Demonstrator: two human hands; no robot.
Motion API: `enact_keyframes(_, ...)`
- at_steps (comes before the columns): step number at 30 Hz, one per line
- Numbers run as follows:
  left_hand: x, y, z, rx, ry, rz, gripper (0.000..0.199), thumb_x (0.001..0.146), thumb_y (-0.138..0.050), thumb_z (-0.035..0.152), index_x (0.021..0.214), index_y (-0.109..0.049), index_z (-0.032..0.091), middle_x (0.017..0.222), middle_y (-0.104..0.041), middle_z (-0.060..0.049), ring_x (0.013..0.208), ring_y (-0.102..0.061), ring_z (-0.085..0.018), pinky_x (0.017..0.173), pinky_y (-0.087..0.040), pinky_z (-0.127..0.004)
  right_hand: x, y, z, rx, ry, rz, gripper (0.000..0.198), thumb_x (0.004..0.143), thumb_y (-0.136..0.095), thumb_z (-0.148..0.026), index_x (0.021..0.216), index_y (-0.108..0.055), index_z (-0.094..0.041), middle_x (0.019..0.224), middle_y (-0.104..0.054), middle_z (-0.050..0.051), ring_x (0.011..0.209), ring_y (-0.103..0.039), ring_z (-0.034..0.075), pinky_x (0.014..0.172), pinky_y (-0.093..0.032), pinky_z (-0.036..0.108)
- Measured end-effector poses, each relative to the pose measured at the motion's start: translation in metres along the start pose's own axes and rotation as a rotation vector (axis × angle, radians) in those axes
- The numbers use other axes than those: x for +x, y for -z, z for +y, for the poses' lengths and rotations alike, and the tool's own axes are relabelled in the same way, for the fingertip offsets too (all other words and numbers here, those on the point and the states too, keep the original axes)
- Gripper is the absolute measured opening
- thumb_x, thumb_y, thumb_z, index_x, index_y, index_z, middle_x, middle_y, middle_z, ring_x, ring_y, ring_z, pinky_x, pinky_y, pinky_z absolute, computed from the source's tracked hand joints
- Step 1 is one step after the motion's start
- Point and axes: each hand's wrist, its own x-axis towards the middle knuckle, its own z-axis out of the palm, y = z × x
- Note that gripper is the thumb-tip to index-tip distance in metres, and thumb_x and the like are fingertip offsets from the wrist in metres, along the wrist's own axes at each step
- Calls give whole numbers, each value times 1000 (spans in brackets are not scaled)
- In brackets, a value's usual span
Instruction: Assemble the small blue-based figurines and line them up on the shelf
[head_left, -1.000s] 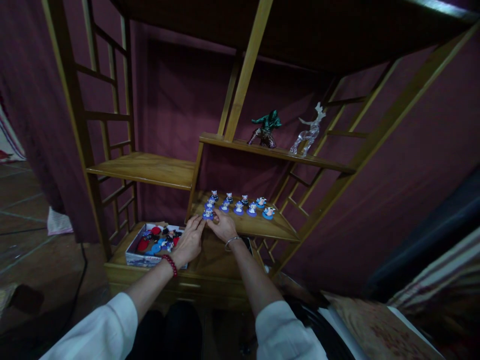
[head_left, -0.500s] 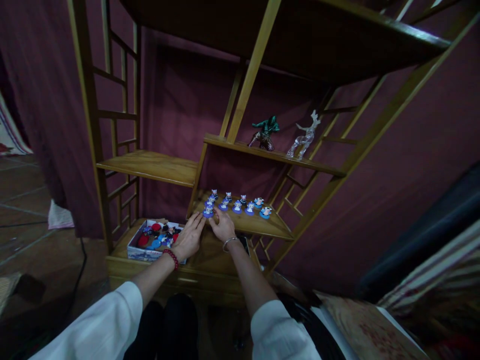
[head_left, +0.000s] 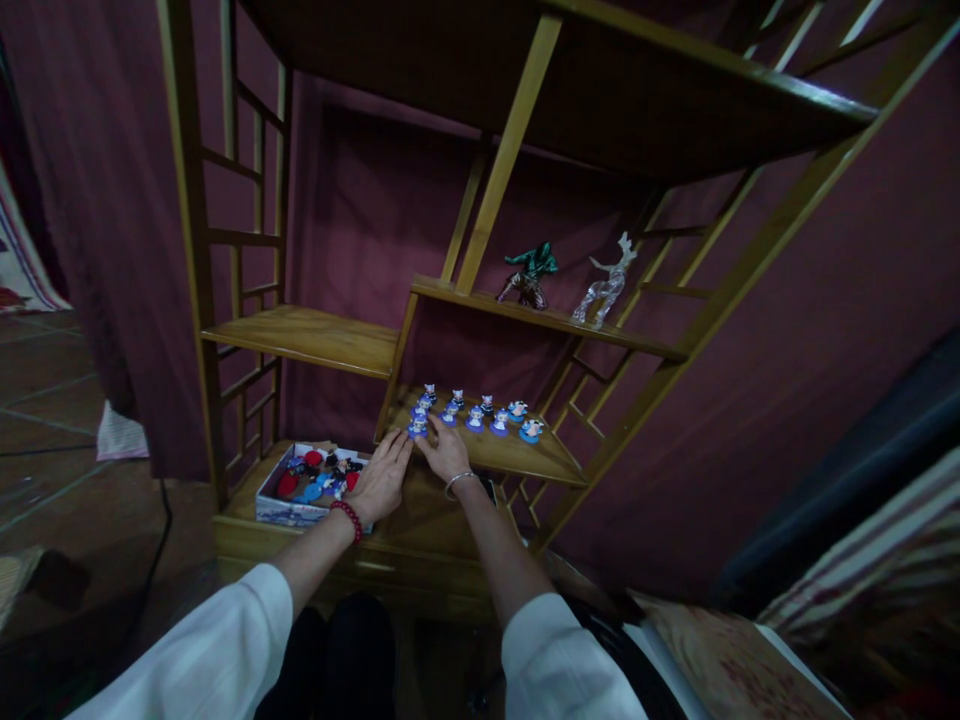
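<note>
At the front left of the low shelf stands a small purple-based figurine (head_left: pixel 418 426). My right hand (head_left: pixel 448 455) comes at it from the right, thumb and index finger at the edge of its base. On its other side my left hand (head_left: pixel 381 482) lies with the fingers stretched out, their tips at the shelf's front edge close to the figurine; nothing is in this hand. Behind and to the right, several more figurines stand in rows, including a purple one (head_left: pixel 475 418) and a blue-based one (head_left: pixel 531 430).
A cardboard box (head_left: pixel 289 510) of loose red, blue and black figurines sits left of my left hand. Above the low shelf (head_left: pixel 517 460), another shelf (head_left: pixel 555 318) bears a green figure (head_left: pixel 534 272) and a clear deer (head_left: pixel 604 290). Wooden uprights (head_left: pixel 510 150) divide the cabinet.
The view has shifted slightly. Both hands stay by the same front-left figurine, and the figurines keep their places.
</note>
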Motion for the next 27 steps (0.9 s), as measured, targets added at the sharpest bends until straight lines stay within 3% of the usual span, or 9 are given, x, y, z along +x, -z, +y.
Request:
enact_keyframes(3,-1,-2,1,0,11,2,75,55,-38,-5,129,-28,4,136,-30,-19,131,-10,-27,102,-28,-48,9,4,-2,96,22,23,45,77,-52,-28,120,-47,-22,113,-57,5,100,-52,17,81,-46,29)
enact_keyframes(9,-1,-1,0,39,10,-19,76,54,-37,-5,128,-28,4,137,-29,-17,131,-8,-25,104,-26,-45,25,9,-8,71,121,-37,38,74,-57,-19,111,-56,-22,107,-62,5,98,-56,17,88,-43,30)
enact_keyframes(16,1,4,3,54,12,-22,70,57,-37,-4,127,-31,2,135,-32,-18,131,-9,-25,104,-25,-43,25,2,-3,101,86,-39,32,73,-56,-16,104,-61,-23,94,-67,3,84,-61,16,81,-46,29)
enact_keyframes(27,1,3,2,99,18,-45,65,62,-36,-3,127,-31,2,135,-33,-17,130,-12,-25,104,-25,-42,24,1,-3,73,83,-25,30,74,-55,-16,102,-62,-20,91,-67,4,80,-61,16,77,-46,26)
